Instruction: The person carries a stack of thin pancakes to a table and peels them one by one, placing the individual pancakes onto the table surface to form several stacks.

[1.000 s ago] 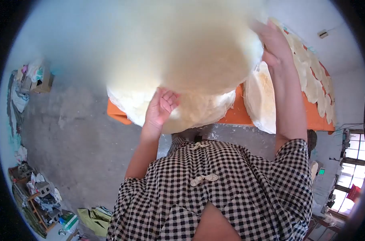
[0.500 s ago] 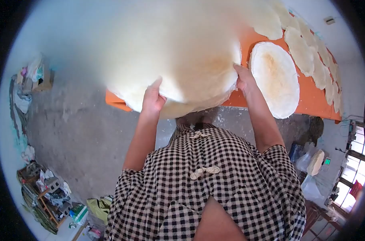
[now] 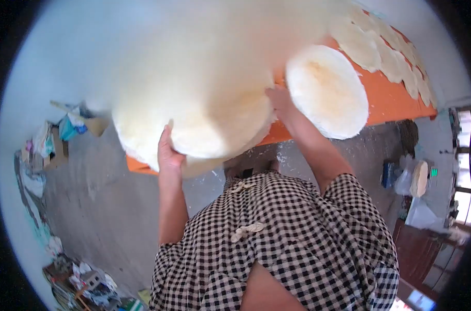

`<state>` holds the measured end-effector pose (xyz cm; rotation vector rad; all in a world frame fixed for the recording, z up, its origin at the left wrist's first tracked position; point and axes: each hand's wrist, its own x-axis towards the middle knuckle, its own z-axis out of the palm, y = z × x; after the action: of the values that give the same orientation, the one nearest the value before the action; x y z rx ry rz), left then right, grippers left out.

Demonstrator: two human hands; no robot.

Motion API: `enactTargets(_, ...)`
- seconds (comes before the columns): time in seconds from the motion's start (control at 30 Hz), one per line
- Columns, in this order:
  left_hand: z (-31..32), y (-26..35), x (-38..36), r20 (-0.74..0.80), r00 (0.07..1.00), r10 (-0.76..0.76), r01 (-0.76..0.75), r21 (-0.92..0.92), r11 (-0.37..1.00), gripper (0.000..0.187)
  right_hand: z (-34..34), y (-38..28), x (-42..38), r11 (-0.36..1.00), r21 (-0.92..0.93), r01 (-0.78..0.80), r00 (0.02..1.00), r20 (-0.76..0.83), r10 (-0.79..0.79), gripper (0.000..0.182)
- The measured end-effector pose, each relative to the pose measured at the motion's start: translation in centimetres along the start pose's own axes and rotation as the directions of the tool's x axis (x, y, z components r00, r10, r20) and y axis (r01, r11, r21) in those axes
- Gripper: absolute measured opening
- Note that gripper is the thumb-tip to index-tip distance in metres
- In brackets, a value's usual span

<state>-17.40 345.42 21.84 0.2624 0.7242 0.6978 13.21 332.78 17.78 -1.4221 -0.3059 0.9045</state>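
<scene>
Both of my hands are at the near edge of a large, thin, pale round flatbread (image 3: 220, 137), whose far part is a blur close to the camera. My left hand (image 3: 170, 153) pinches its left edge, thumb on top and fingers beneath. On its right edge my right hand (image 3: 281, 102) is closed, the fingers partly hidden. Beneath and to the left, more flatbread (image 3: 134, 132) shows. A stack of round flatbreads (image 3: 328, 96), white with a browned middle, lies just right of my right hand on the orange-covered table (image 3: 393, 98).
More flatbreads (image 3: 362, 49) lie overlapping along the table's far right. Bags and boxes (image 3: 49, 142) stand by the left wall, with clutter (image 3: 88, 282) at lower left. Plastic bags (image 3: 405, 176) hang on the right wall near a window (image 3: 464, 166).
My view has tilted and turned, so the table and the flatbread stack appear further left. My hands, still gripping the flatbread, also appear further left, the left one lower.
</scene>
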Motion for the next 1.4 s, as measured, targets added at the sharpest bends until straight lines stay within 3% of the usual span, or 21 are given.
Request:
enactTargets(0.07, 0.1, 0.7, 1.1, -0.092, 0.994, -0.057, 0.071, 0.158, 0.985, 0.037, 2.4, -5.0, -3.0, 0.907, -0.396, 0.142, 0.978, -0.085, -0.190, 0.026)
enactTargets(0.13, 2.4, 0.9, 1.0, -0.049, 0.998, 0.025, -0.014, 0.219, 0.976, 0.037, 3.2, -7.3, -2.4, 0.811, -0.491, 0.317, 0.903, -0.106, -0.417, 0.027)
enactTargets(0.2, 4.5, 1.4, 0.3, 0.005, 0.997, 0.078, -0.077, 0.247, 0.966, 0.036, 2.7, -10.9, -1.9, 0.765, -0.518, 0.383, 0.883, -0.038, -0.468, 0.028)
enactTargets(0.27, 7.6, 1.2, 0.9, 0.082, 0.992, 0.093, -0.112, 0.254, 0.961, 0.034, 0.0, -13.2, 0.0, 0.505, -0.655, 0.561, 0.736, 0.117, -0.666, 0.027)
enactTargets(0.33, 10.3, 0.2, 0.8, 0.111, 0.982, 0.155, -0.180, 0.271, 0.946, 0.036, -2.1, -15.7, -1.7, 0.777, -0.343, 0.528, 0.818, -0.042, -0.574, 0.028)
enactTargets(0.4, 11.2, -1.8, 1.2, 0.144, 0.976, 0.161, -0.195, 0.267, 0.944, 0.035, -4.4, -16.7, -4.0, 0.830, -0.190, 0.524, 0.823, -0.139, -0.551, 0.029)
enactTargets(0.5, 11.2, -5.2, 2.4, 0.191, 0.980, 0.062, -0.108, 0.244, 0.964, 0.030, -8.7, -15.1, -6.8, 0.841, -0.161, 0.516, 0.795, -0.275, -0.540, 0.030)
enactTargets(0.6, 8.2, -9.3, 6.6, 0.108, 0.985, -0.137, 0.095, 0.328, 0.940, 0.031, -13.9, -9.4, -5.8, 0.913, -0.217, 0.346, 0.859, -0.318, -0.401, 0.030)
enactTargets(0.63, 7.6, -10.2, 6.6, 0.072, 0.985, -0.157, 0.119, 0.378, 0.918, 0.031, -13.5, -7.7, -6.6, 0.915, -0.324, 0.241, 0.839, -0.404, -0.364, 0.031)
enactTargets(0.7, 6.8, -11.5, 5.9, -0.003, 0.983, -0.185, 0.164, 0.469, 0.868, 0.031, -13.2, -4.8, -6.9, 0.956, -0.282, 0.080, 0.828, -0.515, -0.221, 0.032)
enactTargets(0.77, 6.3, -10.0, 5.6, 0.047, 0.966, -0.254, 0.204, 0.463, 0.862, 0.033, -13.7, -2.9, -5.4, 1.000, -0.004, -0.014, 0.858, -0.513, 0.010, 0.033)
enactTargets(0.87, 6.5, -8.8, 4.7, 0.022, 0.961, -0.277, 0.226, 0.518, 0.825, 0.035, -14.5, -2.2, -4.1, 0.988, 0.148, -0.048, 0.914, -0.391, 0.103, 0.032)
enactTargets(1.07, 6.5, -8.2, 3.6, 0.015, 0.940, -0.340, 0.264, 0.600, 0.756, 0.034, -13.9, -3.0, -4.6, 0.997, -0.042, 0.065, 0.850, -0.522, -0.077, 0.026)
enactTargets(1.17, 6.1, -8.4, 3.3, -0.041, 0.952, -0.304, 0.256, 0.650, 0.715, 0.034, -15.4, -2.2, -3.5, 0.996, -0.041, 0.083, 0.869, -0.486, -0.093, 0.022)
enactTargets(1.23, 5.2, -8.5, 4.2, -0.068, 0.941, -0.331, 0.265, 0.759, 0.595, 0.034, -16.9, -0.5, -1.9, 0.965, -0.251, 0.081, 0.800, -0.560, -0.213, 0.023)
enactTargets(1.3, 5.1, -8.2, 3.5, -0.076, 0.957, -0.281, 0.213, 0.839, 0.500, 0.037, -17.1, -1.6, -1.9, 0.856, -0.517, -0.002, 0.748, -0.569, -0.342, 0.025)
enactTargets(1.4, 3.7, -8.0, 1.2, 0.057, 0.952, -0.300, 0.152, 0.762, 0.629, 0.031, -19.5, -2.3, -2.0, 0.575, -0.809, -0.125, 0.769, -0.445, -0.459, 0.036)
